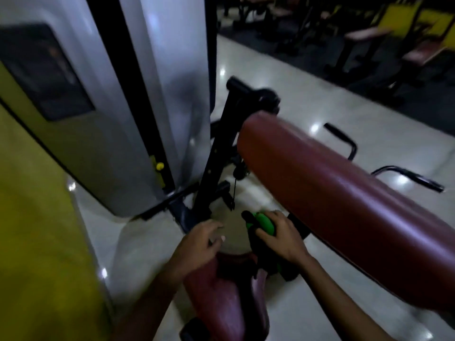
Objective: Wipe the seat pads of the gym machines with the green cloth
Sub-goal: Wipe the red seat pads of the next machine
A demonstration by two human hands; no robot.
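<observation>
My right hand (280,236) grips a bunched green cloth (264,223), held just below the lower edge of a long maroon pad (344,200) that slopes from upper left to lower right. My left hand (199,244) hovers with loosely curled fingers above the front end of a smaller maroon seat pad (221,299) at the bottom centre; it holds nothing. A dark bundle hangs under the cloth, and I cannot tell what it is.
A grey and yellow weight-stack housing (138,99) stands at left. A black adjustment post (216,156) rises between it and the long pad. Black handles (406,175) stick out at right. Glossy pale floor tiles (283,94) lie beyond; more machines with pink pads (369,33) stand behind.
</observation>
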